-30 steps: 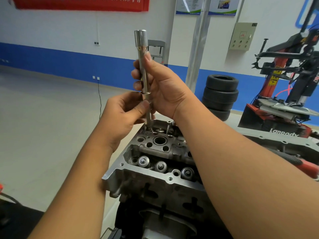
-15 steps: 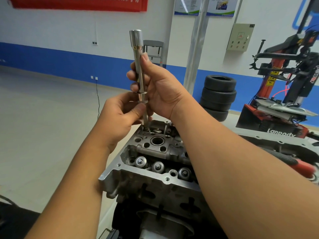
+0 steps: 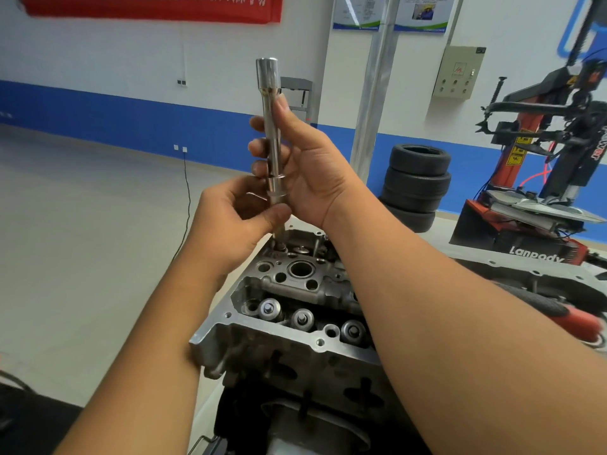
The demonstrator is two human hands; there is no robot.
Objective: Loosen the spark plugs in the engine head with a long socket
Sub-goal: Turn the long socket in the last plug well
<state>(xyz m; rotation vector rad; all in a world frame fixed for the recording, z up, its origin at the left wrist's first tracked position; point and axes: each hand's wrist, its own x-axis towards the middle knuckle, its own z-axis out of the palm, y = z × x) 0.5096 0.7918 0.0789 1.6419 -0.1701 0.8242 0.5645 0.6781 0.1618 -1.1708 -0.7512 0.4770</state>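
The engine head (image 3: 289, 326) lies in front of the person, low in the middle. The long socket (image 3: 272, 139) stands upright over its far end, with the right hand (image 3: 305, 169) on its right side and the left hand (image 3: 236, 218) lower on its left. Behind and right sit stacked tyres (image 3: 415, 185), with a tyre machine (image 3: 538, 165) further right

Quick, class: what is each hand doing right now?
Left hand: pinches the lower end of the long socket.
Right hand: grips the socket's shaft.
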